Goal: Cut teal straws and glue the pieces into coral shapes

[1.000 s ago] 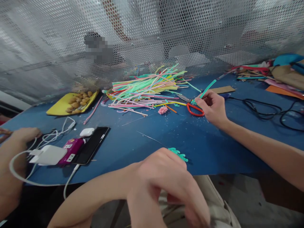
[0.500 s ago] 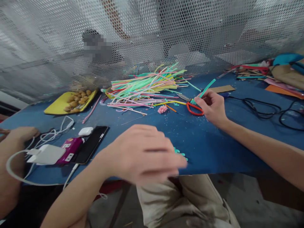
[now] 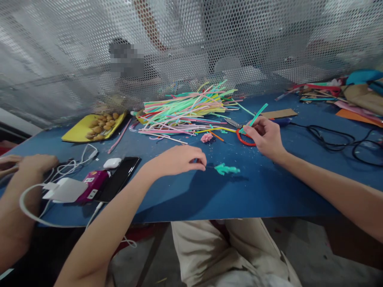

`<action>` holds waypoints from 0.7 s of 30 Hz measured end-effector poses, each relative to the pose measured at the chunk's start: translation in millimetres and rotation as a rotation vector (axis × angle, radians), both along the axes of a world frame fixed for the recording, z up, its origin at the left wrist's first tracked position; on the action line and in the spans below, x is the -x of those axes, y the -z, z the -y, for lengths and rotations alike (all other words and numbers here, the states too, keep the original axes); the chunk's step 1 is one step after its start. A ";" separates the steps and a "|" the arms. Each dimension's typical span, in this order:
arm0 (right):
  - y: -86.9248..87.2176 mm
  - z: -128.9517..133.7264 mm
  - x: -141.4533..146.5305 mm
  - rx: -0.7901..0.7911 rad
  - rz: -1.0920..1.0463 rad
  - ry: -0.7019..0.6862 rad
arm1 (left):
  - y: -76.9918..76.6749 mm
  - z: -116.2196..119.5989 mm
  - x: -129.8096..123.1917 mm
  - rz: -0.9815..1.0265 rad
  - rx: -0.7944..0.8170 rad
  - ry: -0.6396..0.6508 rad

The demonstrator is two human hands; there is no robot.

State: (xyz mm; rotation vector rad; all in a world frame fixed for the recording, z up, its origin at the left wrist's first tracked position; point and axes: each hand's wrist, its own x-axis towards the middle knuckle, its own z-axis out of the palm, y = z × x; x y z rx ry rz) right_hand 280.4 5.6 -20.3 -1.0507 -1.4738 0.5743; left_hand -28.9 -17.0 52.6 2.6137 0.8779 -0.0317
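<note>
My left hand (image 3: 188,158) is pinched over the middle of the blue table (image 3: 179,195). From its fingertips a thin, barely visible wire or thread runs to a teal tufted piece (image 3: 226,169), which hangs just above the tabletop and casts a shadow. My right hand (image 3: 267,135) holds a teal strip (image 3: 257,114) between thumb and fingers. Close by its fingertips lie red-handled scissors (image 3: 245,141), partly hidden by the hand. A small pink tufted cluster (image 3: 206,138) rests between my two hands, farther back.
Behind is a heap of coloured strips (image 3: 185,107) against a perforated metal screen (image 3: 185,59). At left are a yellow tray (image 3: 74,129), a phone (image 3: 121,179), a purple power block (image 3: 95,184), cables and another person's hands (image 3: 37,163). A black cable (image 3: 326,135) lies at right.
My left hand has moved back and away from the table's front edge, and the teal tufted piece has moved with it into full view. The right hand still holds the strip, now tilted lower.
</note>
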 end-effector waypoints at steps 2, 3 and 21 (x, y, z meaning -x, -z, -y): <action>0.3 0.3 0.5 0.006 0.000 0.002 | -5.2 -7.7 0.4 0.004 -0.087 -0.063; 0.5 0.3 0.6 0.008 -0.001 0.002 | -5.3 -12.3 0.9 0.003 -0.113 -0.089; -1.8 8.9 11.5 0.154 0.176 -0.298 | 13.0 -21.5 -38.2 0.450 -0.066 -0.275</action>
